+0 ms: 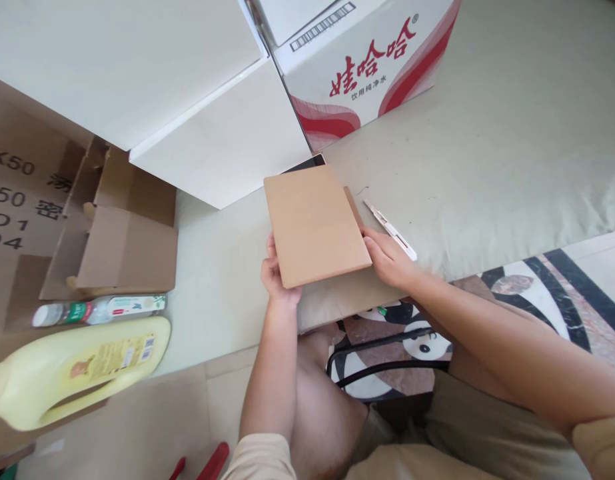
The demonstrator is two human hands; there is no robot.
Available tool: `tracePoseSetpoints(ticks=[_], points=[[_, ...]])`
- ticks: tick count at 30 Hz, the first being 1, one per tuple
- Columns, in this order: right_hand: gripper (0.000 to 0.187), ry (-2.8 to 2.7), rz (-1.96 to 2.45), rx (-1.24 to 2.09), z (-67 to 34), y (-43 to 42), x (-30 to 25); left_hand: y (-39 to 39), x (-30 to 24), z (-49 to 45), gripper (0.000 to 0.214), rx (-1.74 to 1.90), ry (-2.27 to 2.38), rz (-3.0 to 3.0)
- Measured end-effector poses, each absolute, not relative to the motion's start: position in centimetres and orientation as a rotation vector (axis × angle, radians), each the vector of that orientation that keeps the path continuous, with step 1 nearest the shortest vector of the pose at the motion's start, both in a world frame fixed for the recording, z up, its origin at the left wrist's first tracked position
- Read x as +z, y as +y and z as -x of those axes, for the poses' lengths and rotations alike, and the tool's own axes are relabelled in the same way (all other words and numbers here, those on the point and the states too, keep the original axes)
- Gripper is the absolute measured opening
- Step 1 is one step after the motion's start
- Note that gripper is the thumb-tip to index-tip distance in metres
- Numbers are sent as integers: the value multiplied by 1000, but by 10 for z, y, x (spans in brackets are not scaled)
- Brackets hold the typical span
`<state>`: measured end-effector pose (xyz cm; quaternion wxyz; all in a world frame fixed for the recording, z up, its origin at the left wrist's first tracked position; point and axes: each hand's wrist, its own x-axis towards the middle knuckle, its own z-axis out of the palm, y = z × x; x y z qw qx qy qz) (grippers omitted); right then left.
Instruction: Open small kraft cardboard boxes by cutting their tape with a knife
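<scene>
A flat, tan cardboard piece, which may be a thin box or a folded sheet, is held tilted above the pale green surface. My left hand grips its lower left corner, with some fingers hidden behind it. At the lower right edge, my right hand is closed on the same piece. Just right of it lies a white utility knife, apart from the cardboard and close to my right hand. Behind the top edge shows part of a dark flat object with a light rim.
White boxes and a red-and-white water carton stand at the back. On the left are an opened brown carton, a small clear bottle and a large yellow jug. A black-framed panda-print seat is below.
</scene>
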<state>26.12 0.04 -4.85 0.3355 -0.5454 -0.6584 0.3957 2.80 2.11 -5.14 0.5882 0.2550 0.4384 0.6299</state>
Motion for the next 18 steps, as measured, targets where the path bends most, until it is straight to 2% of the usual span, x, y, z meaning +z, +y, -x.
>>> tracePoseSetpoints(ticks=[18], points=[[49,-1723,1439,1030,-261,0,-49,21,-50,-29,43,1474,1017,-557]])
